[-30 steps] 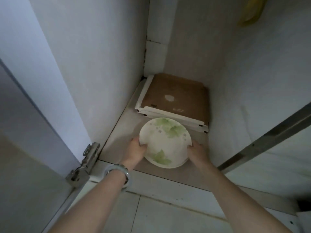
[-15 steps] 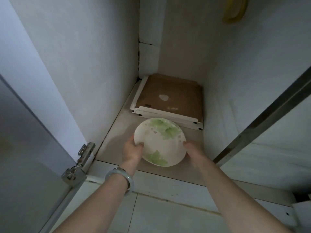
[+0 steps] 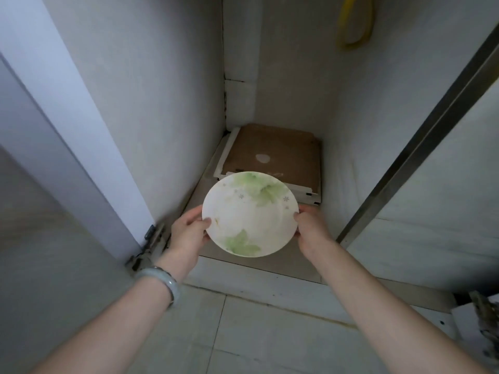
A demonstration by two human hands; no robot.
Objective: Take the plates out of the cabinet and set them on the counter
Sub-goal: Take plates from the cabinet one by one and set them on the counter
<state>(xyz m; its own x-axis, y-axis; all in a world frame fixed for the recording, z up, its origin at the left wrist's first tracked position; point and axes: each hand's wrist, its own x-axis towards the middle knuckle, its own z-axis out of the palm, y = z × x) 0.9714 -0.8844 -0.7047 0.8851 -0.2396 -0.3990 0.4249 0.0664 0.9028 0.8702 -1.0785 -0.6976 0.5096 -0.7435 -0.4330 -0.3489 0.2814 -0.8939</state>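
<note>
— Since a second ago, had the plate moved?
— Yes. It had come up off the cabinet floor, held above it near the opening. The left hand and right hand gripped opposite rims.
— What lay around it?
— A flat brown box sat behind, its front edge partly hidden by the plate. A yellow hose hung above. Marks on the box were too blurred to read.
</note>
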